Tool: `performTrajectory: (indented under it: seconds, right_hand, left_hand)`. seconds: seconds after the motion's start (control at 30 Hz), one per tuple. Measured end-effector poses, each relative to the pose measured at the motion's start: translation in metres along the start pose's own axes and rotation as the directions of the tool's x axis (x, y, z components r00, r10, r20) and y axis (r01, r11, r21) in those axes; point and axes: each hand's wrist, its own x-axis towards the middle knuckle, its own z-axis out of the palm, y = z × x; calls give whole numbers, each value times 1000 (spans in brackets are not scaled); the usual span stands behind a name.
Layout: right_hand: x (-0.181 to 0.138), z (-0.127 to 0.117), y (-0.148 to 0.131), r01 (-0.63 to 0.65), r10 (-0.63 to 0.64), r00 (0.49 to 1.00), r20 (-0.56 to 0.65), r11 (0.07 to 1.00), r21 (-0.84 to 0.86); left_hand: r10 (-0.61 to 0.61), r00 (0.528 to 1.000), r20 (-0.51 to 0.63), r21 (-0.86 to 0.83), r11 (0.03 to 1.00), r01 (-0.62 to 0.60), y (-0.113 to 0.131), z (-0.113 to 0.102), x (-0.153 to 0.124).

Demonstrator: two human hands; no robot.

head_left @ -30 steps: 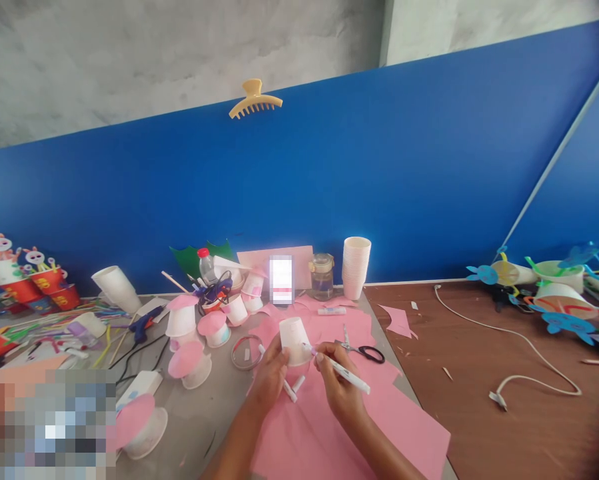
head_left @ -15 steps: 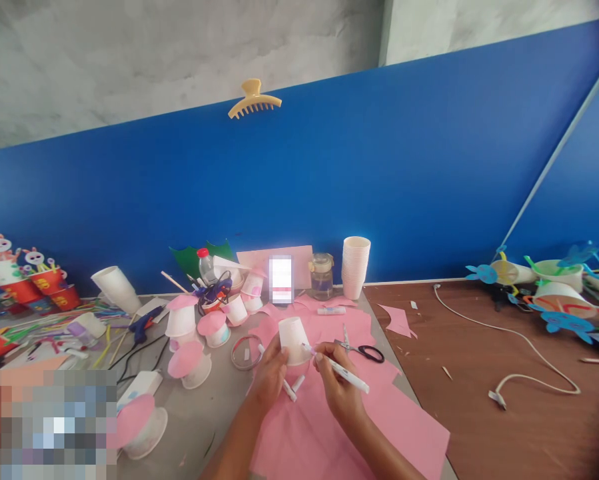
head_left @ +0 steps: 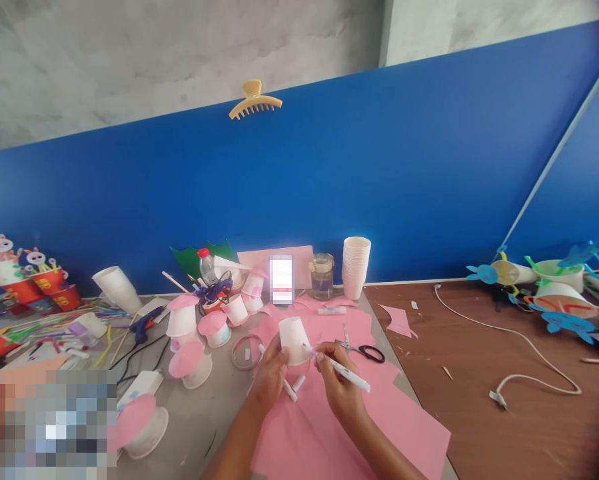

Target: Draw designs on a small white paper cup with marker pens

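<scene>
A white paper cup is tilted in my left hand, with the fingers wrapped round its left side. My right hand is closed on a white marker, whose tip meets or nearly meets the cup's right side. Beneath both hands lies pink paper in overlapping pieces. A few more white markers rest on it, one cap-like piece just below the cup. Black-handled scissors lie to the right of my right hand, and a roll of tape is left of the cup.
A stack of paper cups, a glass jar and a lit phone stand at the back. Cups with pink discs crowd the left, near a glue gun. A white cable crosses the brown table at right.
Both hands, the cup and the marker are almost where they were. The whole view has shifted very slightly.
</scene>
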Motion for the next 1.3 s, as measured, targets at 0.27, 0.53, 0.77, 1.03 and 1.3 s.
performTrajectory:
  seconds: [0.27,0.53,0.77,1.03,1.3]
  right_hand:
    - [-2,-1,5,-26,26,1000,-4,999,37]
    - [0,-1,6,-39,39,999,1,998,42]
    - [1,0,5,-16,16,1000,2,999,34]
    - [-3,0,6,-30,30,999,11,999,43]
    - [-3,-2,2,-27,28,999,-18,997,77]
  left_hand:
    - [-6,1000,-8,17,1000,6,-1,-2,0]
    - [10,1000,14,-19,1000,-10,-1,-1,0]
    - [-3,1000,4,8,1000,3,-3,-4,0]
    - [4,1000,18,-21,1000,-4,-2,-2,1]
    - [-1,1000,2,-10,1000,1,1,1,-1]
